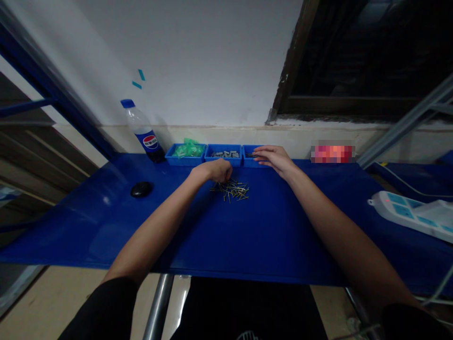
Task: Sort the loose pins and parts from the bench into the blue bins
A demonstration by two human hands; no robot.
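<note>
Over the upper edge of a loose pile of long thin brass-coloured screws or pins (233,190), my left hand (218,170) is closed with its fingers curled down. What its fingertips pinch, if anything, is hidden. My right hand (275,159) reaches over the right blue bin (253,163), its fingers stretched out and apart. Small dark pieces lie in that bin near the fingertips, too small to name. The middle blue bin (223,161) holds several small grey metal pieces (226,154). In the left blue bin (184,161) lies a green plastic bag (189,149).
A cola bottle (150,140) stands at the back left of the blue table (226,241), with a black mouse-like object (141,189) in front of it. A white power strip (406,210) lies at the right. A blurred red item (332,153) sits by the wall.
</note>
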